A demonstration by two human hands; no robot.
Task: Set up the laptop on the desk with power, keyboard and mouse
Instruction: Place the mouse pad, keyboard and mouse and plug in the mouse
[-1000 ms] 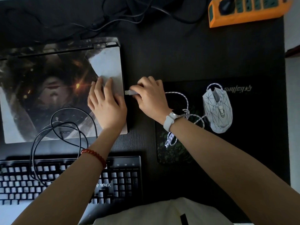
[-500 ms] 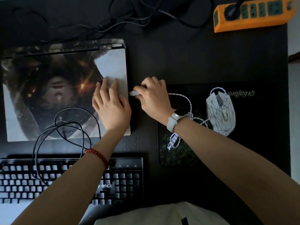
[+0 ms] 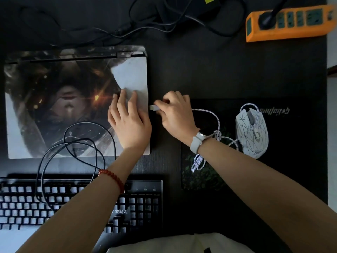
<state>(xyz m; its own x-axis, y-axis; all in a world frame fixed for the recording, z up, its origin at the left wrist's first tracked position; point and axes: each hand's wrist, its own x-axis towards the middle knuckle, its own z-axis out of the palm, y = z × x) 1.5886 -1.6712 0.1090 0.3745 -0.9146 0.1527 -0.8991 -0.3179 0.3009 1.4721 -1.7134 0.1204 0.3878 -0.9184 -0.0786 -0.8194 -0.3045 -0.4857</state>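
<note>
- The right hand (image 3: 176,114) pinches the silver USB plug (image 3: 154,107) of the white braided mouse cable (image 3: 216,125), fingers curled round it, the metal tip right at the right edge of the closed laptop with a dark printed picture on its lid (image 3: 73,106).
- The left hand (image 3: 129,119) lies flat on the lid near that same edge, fingers straight, pressing down to steady the machine.
- Over the last second the plug tip has sat at that edge throughout and neither hand has shifted on the lid or the plug; only the view has drifted a little. I judge the plug is being seated, not yet confirmed home.
- The white angular-patterned mouse (image 3: 251,132) sits on the black mouse pad with a green print (image 3: 200,176), right of the right wrist, its cable looped and knotted beside the watch.
- The black keyboard with pale keys (image 3: 142,203) lies in front of the laptop on the dark bench (image 3: 200,70); its thin black cable (image 3: 76,143) curls loose over the lid, end not traceable, so I take it as not yet connected.
- The orange power strip (image 3: 290,22) at the far right carries one black plug; dark cables trail behind the laptop, but whether any reaches its power socket is lost in shadow.
- The port itself is hidden along the laptop's side, and the keyboard's left end is cut off.
</note>
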